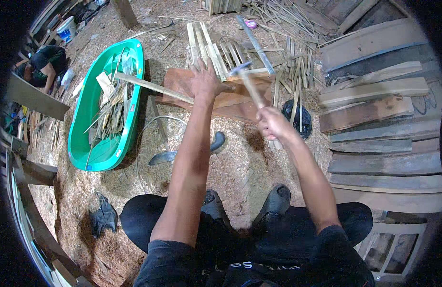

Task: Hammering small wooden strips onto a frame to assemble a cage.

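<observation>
My right hand (274, 124) is wrapped round the handle of a hammer (251, 88), which is smeared by motion; its head is over a wooden piece (259, 76) at the end of a slatted wooden frame. My left hand (205, 81) lies with fingers spread on the near end of the pale wooden slats (202, 38), gripping nothing that I can see. Beneath the slats is a reddish-brown board (178, 79) on the ground. A curved blade with a dark hooked handle (163, 157) lies nearer to me, partly hidden by my left forearm.
At the left stands a green tub (136, 100) of wood scraps, a long stick (154, 87) across its rim. Planks (374, 93) are stacked on the right. Thin strips (283, 19) litter the far ground. A black bag (303, 119) holds sticks. Another person (46, 64) crouches far left.
</observation>
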The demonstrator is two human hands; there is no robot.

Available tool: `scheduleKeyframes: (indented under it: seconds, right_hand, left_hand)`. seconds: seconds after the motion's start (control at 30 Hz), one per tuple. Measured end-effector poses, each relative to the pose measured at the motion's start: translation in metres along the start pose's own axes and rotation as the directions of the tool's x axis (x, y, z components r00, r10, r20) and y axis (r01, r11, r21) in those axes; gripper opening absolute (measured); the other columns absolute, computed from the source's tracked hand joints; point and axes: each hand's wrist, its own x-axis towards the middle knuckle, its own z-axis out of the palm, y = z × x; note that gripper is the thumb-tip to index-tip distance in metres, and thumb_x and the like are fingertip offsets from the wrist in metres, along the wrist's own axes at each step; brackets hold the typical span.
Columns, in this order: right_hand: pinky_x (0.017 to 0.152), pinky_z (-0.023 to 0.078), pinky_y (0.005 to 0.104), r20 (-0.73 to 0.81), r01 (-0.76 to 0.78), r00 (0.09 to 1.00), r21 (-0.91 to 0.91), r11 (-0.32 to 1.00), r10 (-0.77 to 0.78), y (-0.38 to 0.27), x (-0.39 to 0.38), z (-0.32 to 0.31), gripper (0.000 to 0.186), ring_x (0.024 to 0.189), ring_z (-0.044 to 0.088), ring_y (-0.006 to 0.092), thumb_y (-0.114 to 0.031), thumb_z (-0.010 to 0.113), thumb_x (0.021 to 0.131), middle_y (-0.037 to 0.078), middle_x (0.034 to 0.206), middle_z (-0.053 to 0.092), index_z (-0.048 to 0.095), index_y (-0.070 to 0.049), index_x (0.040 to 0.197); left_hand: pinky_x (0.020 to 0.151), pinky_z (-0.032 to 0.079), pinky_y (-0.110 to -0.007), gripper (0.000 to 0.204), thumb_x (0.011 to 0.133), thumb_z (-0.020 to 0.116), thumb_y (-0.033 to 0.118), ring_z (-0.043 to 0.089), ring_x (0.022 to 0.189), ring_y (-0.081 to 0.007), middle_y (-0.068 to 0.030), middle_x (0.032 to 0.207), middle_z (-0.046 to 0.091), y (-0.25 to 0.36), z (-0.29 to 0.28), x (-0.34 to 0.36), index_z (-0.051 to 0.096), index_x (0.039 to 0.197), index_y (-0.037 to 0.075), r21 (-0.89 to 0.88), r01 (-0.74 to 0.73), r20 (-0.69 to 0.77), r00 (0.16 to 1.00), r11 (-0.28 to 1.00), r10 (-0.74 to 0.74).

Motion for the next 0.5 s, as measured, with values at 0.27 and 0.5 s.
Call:
scheduleKeyframes:
  seconds: [0.27,0.5]
  right_hand:
    - [0.052,0.045,0.0406,-0.06,0.406,0.794,-0.688,0.601,-0.606,-0.022,-0.008,0.01,0.038,0.054,0.054,0.0195,-0.032,0.04,0.106,0.005,0.065,0.058,0.056,-0.001,0.092]
    - [0.049,0.046,0.0376,-0.034,0.253,0.921,-0.706,0.662,-0.388,-0.037,-0.018,-0.005,0.039,0.054,0.055,0.0202,-0.035,0.039,0.107,0.007,0.064,0.054,0.056,-0.002,0.096]
  left_hand:
    - [0.109,0.044,-0.051,0.134,0.053,0.087,0.066,0.025,0.145,-0.0466,-0.0231,0.16,0.02,-0.003,0.0,0.002,0.022,0.155,0.009,0.006,-0.001,-0.002,1.0,1.0,0.001]
    - [0.108,0.044,-0.052,0.127,0.057,0.088,0.06,0.025,0.145,-0.0447,-0.0228,0.16,0.021,0.004,-0.01,-0.007,0.024,0.155,0.01,0.005,0.025,0.046,0.999,1.0,-0.025]
